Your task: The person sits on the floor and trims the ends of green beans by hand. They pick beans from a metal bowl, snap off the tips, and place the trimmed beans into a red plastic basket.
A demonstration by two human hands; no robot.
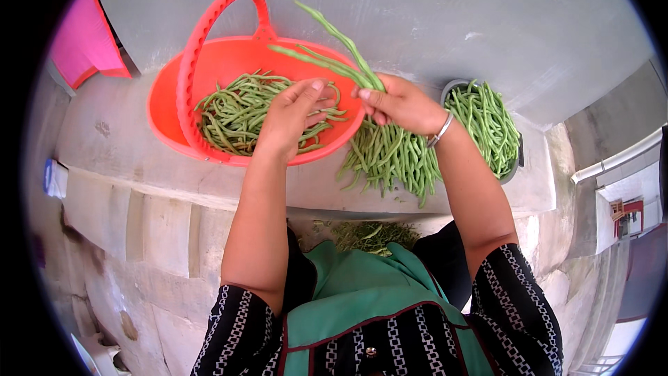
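Observation:
Several long green beans (363,72) are gripped in my right hand (403,103), fanning out to the upper left. My left hand (298,113) is over the right part of a red-orange plastic basket (161,115), thumb up and fingers loosely apart, with nothing visible in it. Inside the basket lies a heap of green beans (233,115), some of them brownish. Below my right hand a pile of longer beans (396,163) rests on the ledge. Right of that, more beans (487,122) fill a dark grey container (454,86).
The basket's tall arched handle (186,90) rises on its left side. A grey wall (417,7) stands behind the concrete ledge (111,132). Green scraps (369,235) lie below the ledge's front edge, by my green apron (376,282). Pink cloth (87,31) hangs at far left.

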